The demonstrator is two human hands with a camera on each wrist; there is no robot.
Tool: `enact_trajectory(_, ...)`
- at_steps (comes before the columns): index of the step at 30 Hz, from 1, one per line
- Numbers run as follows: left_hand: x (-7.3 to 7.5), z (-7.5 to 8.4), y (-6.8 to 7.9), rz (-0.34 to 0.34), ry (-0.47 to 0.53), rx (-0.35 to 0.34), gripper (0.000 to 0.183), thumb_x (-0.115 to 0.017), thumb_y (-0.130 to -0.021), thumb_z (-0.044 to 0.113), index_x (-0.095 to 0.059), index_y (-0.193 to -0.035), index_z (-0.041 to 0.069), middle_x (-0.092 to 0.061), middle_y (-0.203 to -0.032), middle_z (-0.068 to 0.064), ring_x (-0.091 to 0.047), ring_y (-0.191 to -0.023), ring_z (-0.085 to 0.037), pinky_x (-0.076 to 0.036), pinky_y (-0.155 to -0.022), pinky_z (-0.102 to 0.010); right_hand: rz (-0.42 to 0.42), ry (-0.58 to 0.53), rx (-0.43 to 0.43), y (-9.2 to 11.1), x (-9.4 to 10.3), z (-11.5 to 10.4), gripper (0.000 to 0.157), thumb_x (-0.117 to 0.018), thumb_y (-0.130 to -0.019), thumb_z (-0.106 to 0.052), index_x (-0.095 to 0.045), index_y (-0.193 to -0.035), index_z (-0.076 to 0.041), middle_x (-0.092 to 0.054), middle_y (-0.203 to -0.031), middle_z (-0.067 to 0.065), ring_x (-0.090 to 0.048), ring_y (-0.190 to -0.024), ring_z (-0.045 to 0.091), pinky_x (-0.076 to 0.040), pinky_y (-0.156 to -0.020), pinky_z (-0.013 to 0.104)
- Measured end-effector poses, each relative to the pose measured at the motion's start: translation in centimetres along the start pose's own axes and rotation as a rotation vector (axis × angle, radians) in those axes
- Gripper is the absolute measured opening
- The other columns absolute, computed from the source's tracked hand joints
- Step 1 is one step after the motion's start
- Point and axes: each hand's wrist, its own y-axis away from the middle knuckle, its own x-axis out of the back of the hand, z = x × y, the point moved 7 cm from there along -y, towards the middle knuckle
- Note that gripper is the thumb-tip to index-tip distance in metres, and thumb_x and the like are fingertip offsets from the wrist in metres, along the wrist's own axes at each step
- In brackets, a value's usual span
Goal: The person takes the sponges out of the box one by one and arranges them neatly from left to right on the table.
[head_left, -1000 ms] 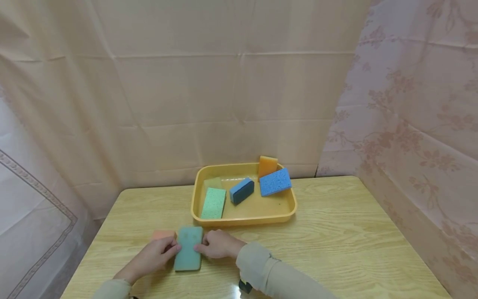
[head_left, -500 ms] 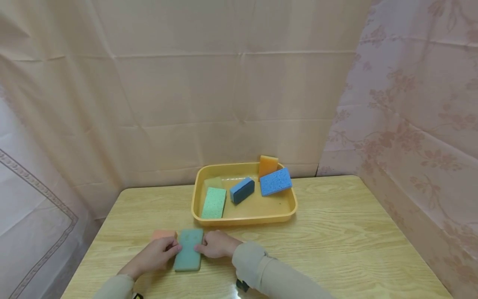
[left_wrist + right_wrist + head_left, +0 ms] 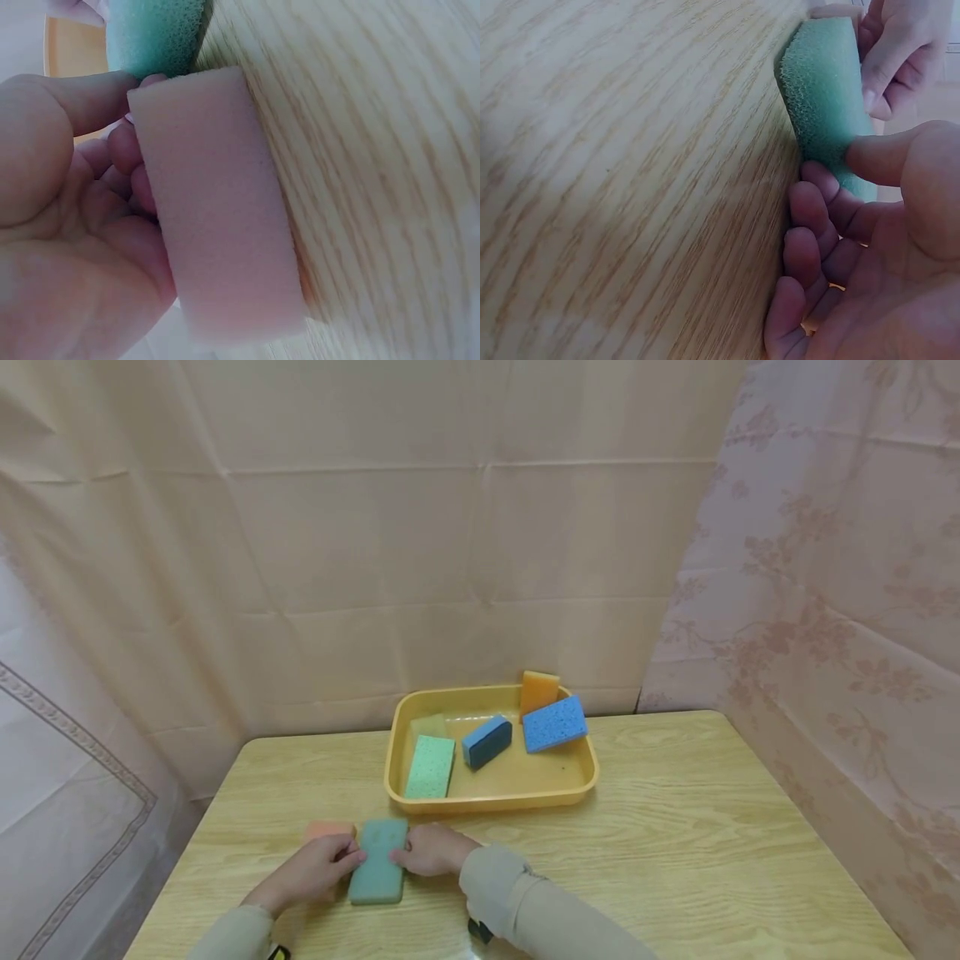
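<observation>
A green sponge (image 3: 378,862) lies between my two hands on the near left of the table. My left hand (image 3: 313,871) pinches its left edge, thumb on top, as the right wrist view also shows. From the other side my right hand (image 3: 435,850) pinches its right edge, thumb (image 3: 881,156) on the upper face and index finger low at the side. Beside the left hand, partly covered by it in the head view, sits a pinkish-orange sponge (image 3: 217,210). The curled left fingers are close against that sponge, and their tips are partly hidden behind it.
Behind the hands stands a yellow tray (image 3: 491,806). Inside are a light green sponge (image 3: 431,767), a pale yellow one (image 3: 428,726), a blue and dark one (image 3: 487,742), a blue one (image 3: 555,724) and an orange one (image 3: 538,693). Curtains (image 3: 480,543) enclose the wooden table (image 3: 675,835).
The green sponge's far edge has shifted slightly toward me and to the right. My right wrist and sleeve have moved slightly left, while both hands keep their hold.
</observation>
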Motion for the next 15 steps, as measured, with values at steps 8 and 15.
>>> enact_trajectory(8,-0.03,0.21,0.15,0.004,0.002,-0.008,0.025,-0.060,-0.104,0.024,-0.057,-0.084,0.010,-0.051,-0.073,0.003,-0.047,-0.067,-0.010,-0.038,-0.058,-0.024,0.016,0.071,-0.034,-0.12,-0.19,-0.25,0.043,-0.054,-0.104,-0.044,-0.073,-0.115,-0.008,-0.072,-0.111,0.001,-0.066,-0.107,0.016,-0.052,-0.093,0.033)
enact_trajectory(15,0.02,0.20,0.05,0.017,-0.002,0.030,0.024,-0.060,-0.104,0.025,-0.056,-0.084,0.011,-0.051,-0.074,0.003,-0.048,-0.069,-0.012,-0.038,-0.059,-0.025,0.005,0.076,-0.029,-0.39,-0.06,-0.15,0.043,-0.053,-0.104,-0.045,-0.072,-0.116,-0.008,-0.072,-0.110,0.002,-0.067,-0.105,0.016,-0.053,-0.092,0.033)
